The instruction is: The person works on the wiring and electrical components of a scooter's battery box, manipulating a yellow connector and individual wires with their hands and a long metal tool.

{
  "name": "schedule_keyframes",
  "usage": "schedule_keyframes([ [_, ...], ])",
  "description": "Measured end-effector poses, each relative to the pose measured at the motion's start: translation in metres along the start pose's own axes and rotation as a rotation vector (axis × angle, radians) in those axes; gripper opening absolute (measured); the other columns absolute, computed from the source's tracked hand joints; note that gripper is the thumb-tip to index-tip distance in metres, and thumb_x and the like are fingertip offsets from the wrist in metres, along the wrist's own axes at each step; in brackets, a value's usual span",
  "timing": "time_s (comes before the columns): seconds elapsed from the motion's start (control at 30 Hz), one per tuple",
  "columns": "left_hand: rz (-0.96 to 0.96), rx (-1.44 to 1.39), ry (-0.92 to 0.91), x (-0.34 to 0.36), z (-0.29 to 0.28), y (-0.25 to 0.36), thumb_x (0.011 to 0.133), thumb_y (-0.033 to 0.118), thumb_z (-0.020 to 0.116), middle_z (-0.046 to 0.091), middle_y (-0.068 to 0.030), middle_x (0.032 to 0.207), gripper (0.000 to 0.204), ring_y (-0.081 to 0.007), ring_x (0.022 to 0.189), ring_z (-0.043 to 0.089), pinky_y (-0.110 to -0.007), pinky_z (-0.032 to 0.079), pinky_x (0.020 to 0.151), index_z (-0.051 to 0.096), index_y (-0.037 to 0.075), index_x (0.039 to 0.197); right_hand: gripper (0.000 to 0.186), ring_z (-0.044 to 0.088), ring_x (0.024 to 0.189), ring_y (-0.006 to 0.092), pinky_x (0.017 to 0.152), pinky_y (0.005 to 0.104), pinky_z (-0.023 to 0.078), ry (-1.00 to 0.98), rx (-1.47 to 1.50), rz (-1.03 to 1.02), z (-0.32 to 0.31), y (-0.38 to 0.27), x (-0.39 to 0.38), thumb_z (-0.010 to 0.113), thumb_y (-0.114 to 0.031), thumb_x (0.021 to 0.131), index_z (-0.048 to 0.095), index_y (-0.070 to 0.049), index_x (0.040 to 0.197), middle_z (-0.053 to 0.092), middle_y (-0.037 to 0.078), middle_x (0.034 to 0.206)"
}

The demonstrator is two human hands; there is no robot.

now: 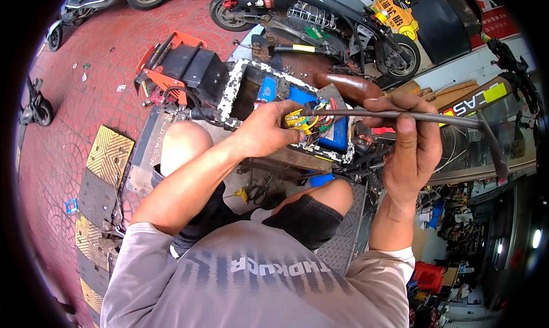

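The right hand (409,145) grips a grey sheathed cable (400,118) — probably stiff, springy. At its nine o'clock, left hand (269,128) fingers pinch the loose coloured wires (306,121) — light, floppy, best held by the sheath.

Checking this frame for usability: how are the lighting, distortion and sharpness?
Head view: even daylight, no harsh glare; fisheye bends edges toward a black rim; the left hand at the coloured wires and the right hand gripping the grey cable look sharp; shop interior lower right is dark.
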State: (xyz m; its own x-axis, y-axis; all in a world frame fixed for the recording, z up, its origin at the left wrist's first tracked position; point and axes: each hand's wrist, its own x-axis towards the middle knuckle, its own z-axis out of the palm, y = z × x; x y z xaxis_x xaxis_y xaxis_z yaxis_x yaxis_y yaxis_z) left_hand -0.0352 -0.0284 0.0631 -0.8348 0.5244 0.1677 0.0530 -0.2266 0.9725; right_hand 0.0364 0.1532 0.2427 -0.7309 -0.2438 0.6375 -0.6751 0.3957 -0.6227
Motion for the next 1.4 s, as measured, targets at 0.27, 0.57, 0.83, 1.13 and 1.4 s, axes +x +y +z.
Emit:
schedule_keyframes([
  [0.27,-0.022,0.084,0.004,0.0,-0.001,0.005,0.092,0.01,0.078,0.071,-0.0053,0.1,0.059,-0.0088,0.073,0.061,-0.026,0.051,0.064,0.056,-0.005,0.145,0.033,0.074,0.101,0.0229,0.081,0.0284,0.06,-0.148,-0.069,0.089,0.011,-0.002,0.007,0.051,-0.017,0.112,0.058,0.009,0.131,0.075,0.02,0.112],
  [0.57,-0.053,0.007,-0.038,0.005,0.002,0.008,0.092,0.011,0.078,0.071,-0.004,0.097,0.059,-0.0086,0.072,0.06,-0.025,0.051,0.063,0.056,-0.006,0.144,0.011,0.063,0.066,0.0088,0.06,0.0256,0.046,-0.169,-0.332,-0.101,0.023,0.006,0.04,0.08,-0.008,0.09,0.074,0.001,0.091,0.073,0.006,0.079],
  [0.83,-0.127,-0.127,-0.053,0.009,-0.005,0.004,0.094,0.01,0.077,0.069,-0.0023,0.085,0.05,-0.008,0.067,0.06,-0.023,0.049,0.06,0.059,-0.005,0.139,0.025,0.069,0.082,0.0107,0.071,0.0232,0.052,-0.232,0.266,0.238,0.042,-0.009,0.077,0.075,-0.022,0.1,0.073,0.002,0.107,0.072,0.005,0.083],
  [1.13,-0.201,-0.118,-0.046,0.008,-0.008,0.018,0.092,0.013,0.079,0.07,-0.0026,0.08,0.054,-0.0083,0.062,0.061,-0.022,0.048,0.055,0.059,-0.004,0.14,0.049,0.049,0.074,0.0083,0.082,0.0296,0.043,-0.868,1.136,0.008,0.036,0.051,0.116,0.063,-0.045,0.105,0.065,-0.008,0.137,0.052,-0.005,0.081],
  [1.4,-0.196,-0.141,-0.033,0.01,-0.009,0.012,0.093,0.014,0.079,0.071,-0.0024,0.08,0.056,-0.0081,0.064,0.062,-0.022,0.049,0.056,0.058,-0.004,0.141,0.076,0.047,0.086,0.0117,0.079,0.0283,0.042,-0.848,1.237,0.005,0.047,0.049,0.123,0.057,-0.064,0.103,0.058,-0.001,0.144,0.05,0.0,0.098],
])
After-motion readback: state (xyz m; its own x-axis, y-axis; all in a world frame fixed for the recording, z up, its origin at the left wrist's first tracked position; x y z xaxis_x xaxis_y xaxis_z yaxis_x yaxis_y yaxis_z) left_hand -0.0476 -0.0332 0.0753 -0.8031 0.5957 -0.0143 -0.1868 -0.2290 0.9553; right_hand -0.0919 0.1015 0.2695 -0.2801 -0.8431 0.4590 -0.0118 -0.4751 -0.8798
